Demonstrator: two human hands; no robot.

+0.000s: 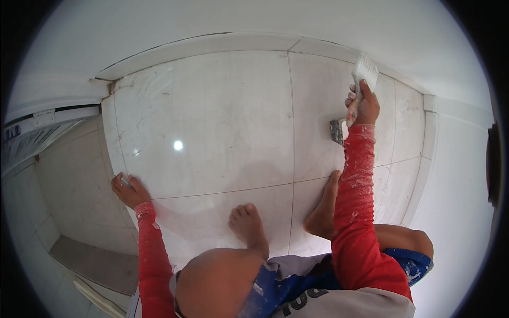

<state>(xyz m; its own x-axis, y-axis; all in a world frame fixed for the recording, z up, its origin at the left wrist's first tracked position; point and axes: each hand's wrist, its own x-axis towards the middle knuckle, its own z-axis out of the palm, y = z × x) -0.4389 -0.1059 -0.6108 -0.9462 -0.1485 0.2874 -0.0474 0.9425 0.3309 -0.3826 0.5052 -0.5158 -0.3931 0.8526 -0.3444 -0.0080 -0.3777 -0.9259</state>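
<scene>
My right hand [365, 106] is stretched out at the upper right, gripping the handle of a wide paintbrush [364, 70] whose white bristles point toward the skirting at the foot of the white wall [212, 42]. A small grey scraper-like tool [338, 130] shows just below that hand; whether the hand holds it too is unclear. My left hand [127, 190] presses flat on the edge of the glossy white tiled floor [212, 122] at the left, fingers curled over the step edge. Both arms wear red sleeves spattered with white. My bare feet [249, 225] rest on the tiles.
The tiled floor ends at a step on the left, with a lower tiled level [74, 191] beyond it. White walls close in at the top and right. A pale strip-like object [98, 299] lies at the lower left. A ceiling light glints on the tiles [178, 145].
</scene>
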